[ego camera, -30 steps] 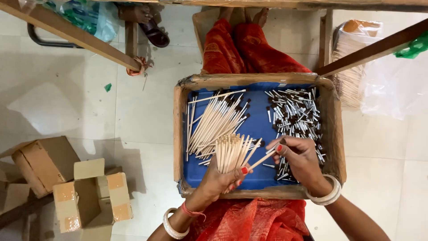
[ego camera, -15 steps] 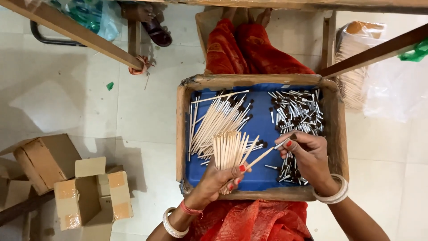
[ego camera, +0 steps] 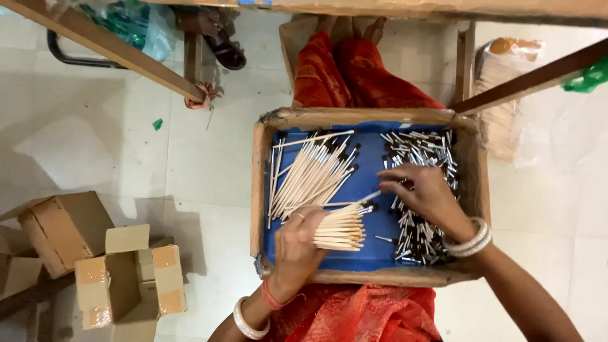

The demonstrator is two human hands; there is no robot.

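Observation:
A shallow cardboard tray (ego camera: 259,190) with a blue floor rests on my lap. My left hand (ego camera: 296,247) grips a bundle of thin wooden sticks (ego camera: 339,229), which points right. My right hand (ego camera: 425,196) pinches a single stick (ego camera: 367,197) and holds its end at the top of the bundle. A loose pile of black-tipped wooden sticks (ego camera: 310,174) lies in the tray's left half. Under my right hand, a heap of short silver and black pieces (ego camera: 418,158) fills the right half.
Open cardboard boxes (ego camera: 130,278) stand on the tiled floor at the left. Wooden bars (ego camera: 107,47) cross overhead at the top left and top right. A plastic bag of pale sticks (ego camera: 500,101) lies right of the tray. A sandal (ego camera: 225,47) lies above.
My left hand has turned the bundle from upright to pointing right. My right hand moved up and left with the single stick to the bundle. The view has shifted.

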